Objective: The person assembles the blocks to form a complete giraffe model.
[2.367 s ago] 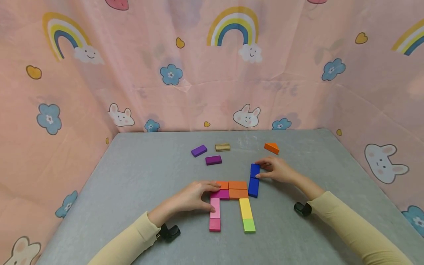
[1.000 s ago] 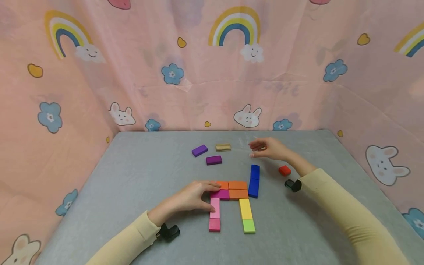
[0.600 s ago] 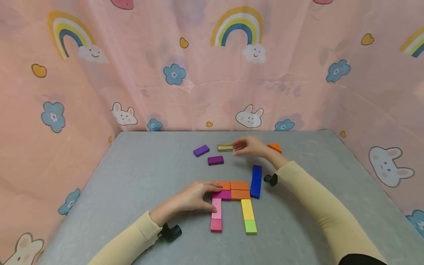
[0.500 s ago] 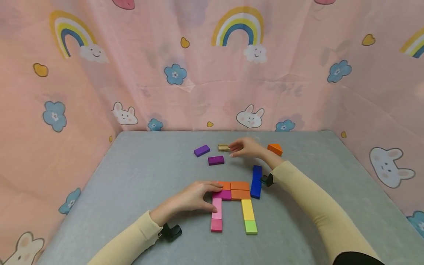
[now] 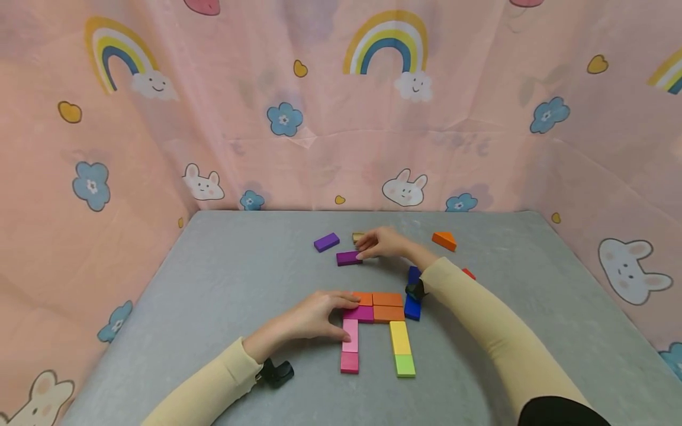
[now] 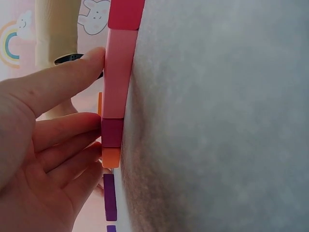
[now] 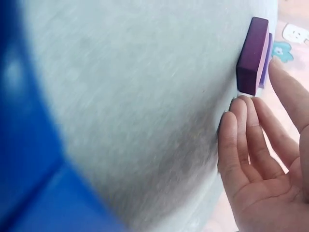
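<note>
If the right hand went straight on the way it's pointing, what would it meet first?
Most likely the dark purple block, right in front of the right hand. Depth is unclear, so it might pass above instead.

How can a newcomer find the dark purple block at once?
Start at the grey table and look toward its far side. Past the touching orange blocks, beside the right hand, lies the dark purple block. Its darker, redder colour sets it apart from the violet block farther back.

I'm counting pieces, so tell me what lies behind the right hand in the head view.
Behind the right hand, a gold block shows its left end; the rest is covered and cannot be seen.
</note>
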